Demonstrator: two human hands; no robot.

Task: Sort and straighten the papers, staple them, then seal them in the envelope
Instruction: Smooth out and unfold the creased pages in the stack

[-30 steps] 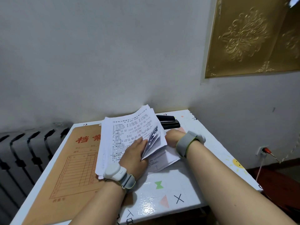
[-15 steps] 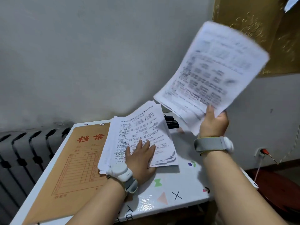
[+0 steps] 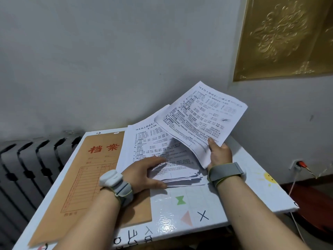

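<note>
Noted right hand (image 3: 219,155) pinching the near edge of a bundle of white printed sheets (image 3: 201,120), thumb on top, fingers hidden beneath. Found the bundle brought down from the high, blurred swing of half a second earlier. Now held low and tilted, overhanging the right part of the main pile. Could not tell whether touching it or just clear.

Noted left hand (image 3: 144,173) laid on the near-left corner of the untidy stack of white printed papers (image 3: 156,147), with fingers spread and fairly straight on top and thumb along the near edge. Pressing, not gripping. Found it shifted toward the stack's near edge since a second earlier, from a flatter rest nearer the middle.

Saw ragged, fanned sheet edges at the stack's near right. Found the stack lapping over the right side of the flat brown kraft envelope with red characters (image 3: 93,174), itself lying on the glossy white worktop with coloured shapes (image 3: 189,213).

Could not see the black stapler noted earlier at the far edge. Presumably hidden behind the raised bundle.

Judged the task at the sorting stage, with one group pulled out and being re-ordered against the rest. Nothing squared, nothing stapled, envelope not yet filled. Judged the next need: lay the bundle down aligned, then tap all edges flush.
</note>
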